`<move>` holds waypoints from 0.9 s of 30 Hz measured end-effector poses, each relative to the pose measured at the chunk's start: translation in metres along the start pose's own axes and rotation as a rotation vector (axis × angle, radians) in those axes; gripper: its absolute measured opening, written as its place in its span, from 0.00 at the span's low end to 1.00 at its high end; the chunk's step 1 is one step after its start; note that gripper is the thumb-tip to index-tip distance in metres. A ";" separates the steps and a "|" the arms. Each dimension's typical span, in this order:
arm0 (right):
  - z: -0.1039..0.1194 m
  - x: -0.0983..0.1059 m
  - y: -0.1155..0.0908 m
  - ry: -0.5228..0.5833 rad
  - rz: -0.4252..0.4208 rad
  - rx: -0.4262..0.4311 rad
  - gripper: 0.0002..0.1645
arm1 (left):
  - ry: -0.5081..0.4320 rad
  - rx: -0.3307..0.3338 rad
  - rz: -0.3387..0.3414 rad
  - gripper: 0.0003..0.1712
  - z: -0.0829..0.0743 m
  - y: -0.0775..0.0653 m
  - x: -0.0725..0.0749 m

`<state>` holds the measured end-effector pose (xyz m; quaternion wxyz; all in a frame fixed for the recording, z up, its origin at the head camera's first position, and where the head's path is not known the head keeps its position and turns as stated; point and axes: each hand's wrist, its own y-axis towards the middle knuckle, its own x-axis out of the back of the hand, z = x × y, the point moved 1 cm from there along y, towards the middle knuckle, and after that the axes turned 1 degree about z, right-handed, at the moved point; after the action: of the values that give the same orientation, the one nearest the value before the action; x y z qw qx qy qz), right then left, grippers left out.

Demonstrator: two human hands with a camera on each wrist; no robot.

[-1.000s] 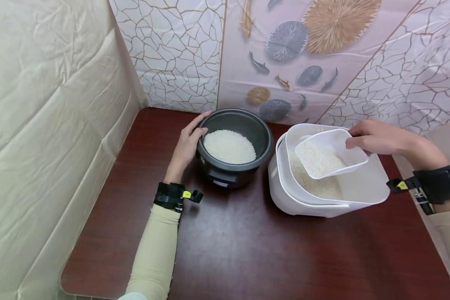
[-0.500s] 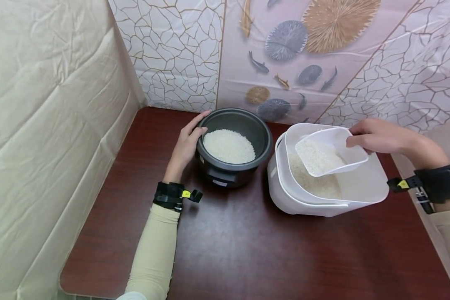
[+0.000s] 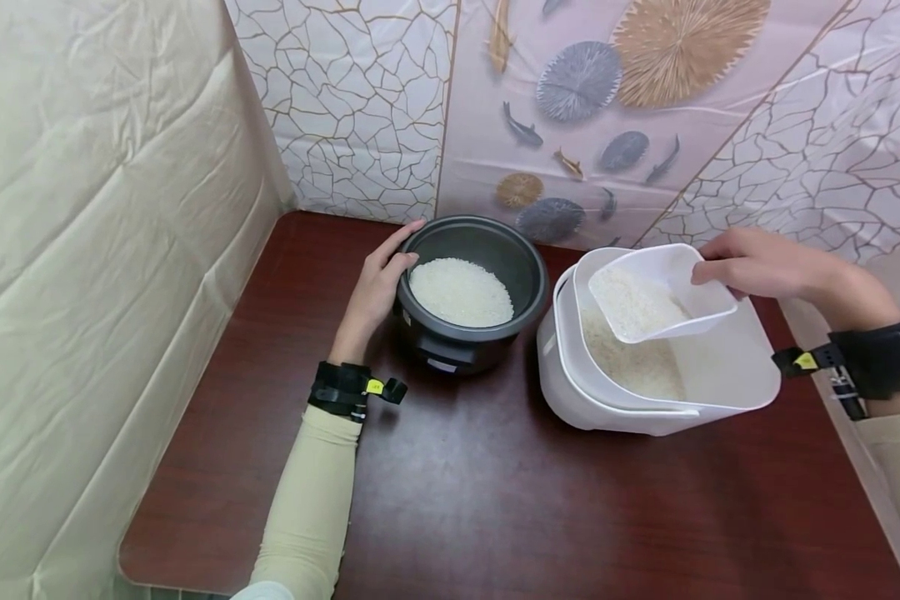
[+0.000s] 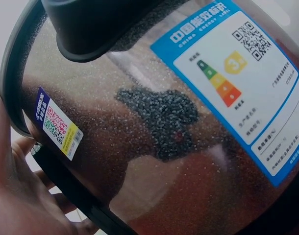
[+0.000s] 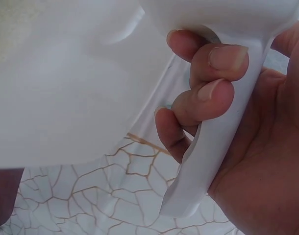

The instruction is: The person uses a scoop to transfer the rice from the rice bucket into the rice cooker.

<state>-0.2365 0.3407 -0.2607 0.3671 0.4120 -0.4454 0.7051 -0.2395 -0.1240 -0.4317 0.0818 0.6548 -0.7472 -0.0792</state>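
1. From my end I am seeing the cooker (image 3: 438, 348) as partly filled: rice (image 3: 461, 292) is already lying across its bottom, with bare wall showing above.
2. My right hand (image 3: 757, 267), towards the cooker's 3 o'clock, is gripping the scoop (image 3: 671, 271), fingers curled round its handle (image 5: 220, 127); a scoopful (image 3: 637, 304) is hanging over the bin (image 3: 735, 367).
3. I am judging the job part done: this load is waiting outside the cooker, and how much is wanted I cannot tell.
4. My left hand (image 3: 371, 292) is holding the cooker's side at 9 o'clock, probably bracing it.
5. The bin is standing just beside the cooker, towards 4 o'clock, with loose grain (image 3: 637, 362) inside.
6. Both rims are standing in the way, so I am expecting the scoop to need lifting clear.
7. The counter (image 3: 480, 483) is carrying both, a printed cover (image 3: 352, 125) rising at 12 o'clock, a padded sheet (image 3: 120, 250) at 9.
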 end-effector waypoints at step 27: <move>0.072 0.016 0.037 -0.041 -0.046 0.152 0.28 | -0.017 0.004 -0.001 0.28 0.001 0.000 0.001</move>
<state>-0.2576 0.2640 -0.2398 0.3416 0.4632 -0.3887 0.7195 -0.2395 -0.1248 -0.4325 0.0742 0.6546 -0.7477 -0.0834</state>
